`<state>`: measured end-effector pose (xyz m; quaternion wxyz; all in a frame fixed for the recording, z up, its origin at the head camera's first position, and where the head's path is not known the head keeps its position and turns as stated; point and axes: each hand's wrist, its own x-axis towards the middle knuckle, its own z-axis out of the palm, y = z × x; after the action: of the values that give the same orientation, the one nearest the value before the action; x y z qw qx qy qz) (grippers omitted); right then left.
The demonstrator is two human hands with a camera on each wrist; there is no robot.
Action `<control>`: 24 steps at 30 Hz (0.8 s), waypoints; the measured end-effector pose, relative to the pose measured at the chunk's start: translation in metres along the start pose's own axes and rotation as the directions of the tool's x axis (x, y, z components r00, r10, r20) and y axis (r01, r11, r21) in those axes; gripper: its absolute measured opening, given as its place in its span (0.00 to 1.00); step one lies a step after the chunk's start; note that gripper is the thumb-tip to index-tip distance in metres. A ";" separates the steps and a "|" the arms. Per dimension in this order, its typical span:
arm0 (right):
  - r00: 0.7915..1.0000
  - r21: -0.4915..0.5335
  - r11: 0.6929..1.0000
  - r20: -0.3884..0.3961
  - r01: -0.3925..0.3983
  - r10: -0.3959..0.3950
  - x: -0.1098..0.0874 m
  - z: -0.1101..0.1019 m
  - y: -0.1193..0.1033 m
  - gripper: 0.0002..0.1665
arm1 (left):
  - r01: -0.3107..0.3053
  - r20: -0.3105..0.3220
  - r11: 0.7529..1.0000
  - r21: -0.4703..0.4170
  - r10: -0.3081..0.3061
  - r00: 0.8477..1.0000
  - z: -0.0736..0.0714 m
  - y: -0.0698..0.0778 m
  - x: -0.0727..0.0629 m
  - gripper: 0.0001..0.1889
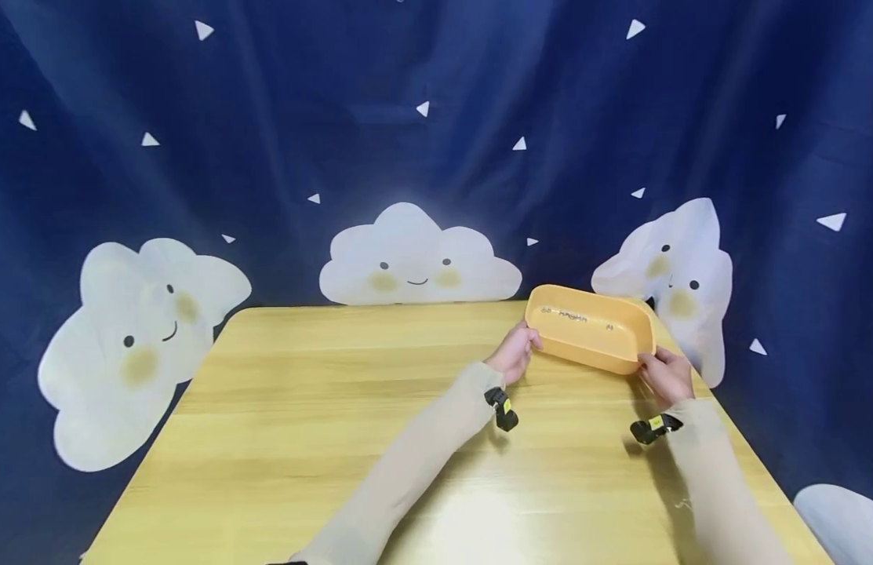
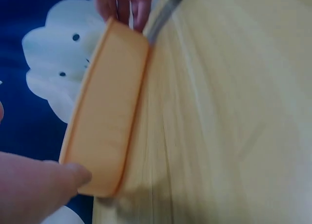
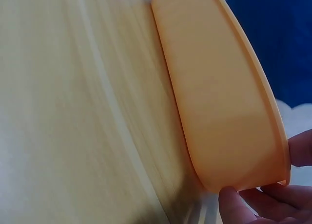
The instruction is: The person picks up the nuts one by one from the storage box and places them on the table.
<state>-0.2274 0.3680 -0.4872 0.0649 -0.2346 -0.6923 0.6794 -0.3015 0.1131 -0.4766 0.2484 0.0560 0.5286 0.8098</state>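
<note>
An orange, oblong plastic bin (image 1: 584, 353) with rounded corners is at the far right of the table. The left hand (image 1: 514, 353) grips its left end, the thumb lying on the side facing the person in the left wrist view. At the other end, the right hand (image 1: 667, 377) pinches the near right corner between thumb and fingers. Small dark marks show inside the bin in the head view; whether they are print, holes or small objects, I cannot tell. Its long side wall (image 3: 214, 87) fills much of the right wrist view. Whether its base touches the table is unclear.
The pale wooden table (image 1: 302, 408) has its back and right edges close to the bin. Behind it hangs a dark blue curtain (image 1: 365, 157) with white clouds and triangles. A small black wrist camera (image 1: 503, 410) is strapped to the left sleeve, another camera (image 1: 655, 428) to the right.
</note>
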 end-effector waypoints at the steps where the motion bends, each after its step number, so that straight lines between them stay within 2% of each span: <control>1: 1.000 -0.020 1.000 0.021 0.004 -0.003 -0.002 0.001 0.000 0.35 | -0.001 -0.010 1.000 -0.004 0.000 1.000 -0.002 0.000 -0.005 0.53; 6: 0.996 -0.056 0.998 0.083 0.012 -0.008 -0.008 0.010 0.002 0.36 | 0.002 -0.088 1.000 0.006 -0.001 0.996 -0.010 -0.003 -0.035 0.52; 12: 0.989 -0.135 0.990 0.143 0.040 -0.020 -0.012 0.028 0.004 0.36 | -0.018 -0.196 0.999 -0.039 0.010 0.981 -0.019 -0.003 -0.070 0.54; 15: 0.984 -0.189 0.980 0.176 0.069 -0.035 -0.016 0.037 0.004 0.36 | -0.034 -0.210 0.997 -0.071 0.018 0.978 -0.024 -0.002 -0.083 0.54; 19: 0.976 -0.245 0.964 0.214 0.099 -0.046 -0.024 0.044 0.006 0.35 | -0.020 -0.237 0.994 -0.106 -0.006 0.971 -0.030 -0.001 -0.099 0.54; 24: 0.965 -0.266 0.957 0.256 0.120 -0.050 -0.036 0.048 0.007 0.36 | -0.024 -0.255 0.989 -0.145 -0.014 0.967 -0.034 -0.002 -0.118 0.54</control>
<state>-0.2138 0.3095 -0.4893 -0.0260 -0.1249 -0.7932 0.5954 -0.2103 0.0316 -0.4728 0.1795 -0.0657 0.4949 0.8477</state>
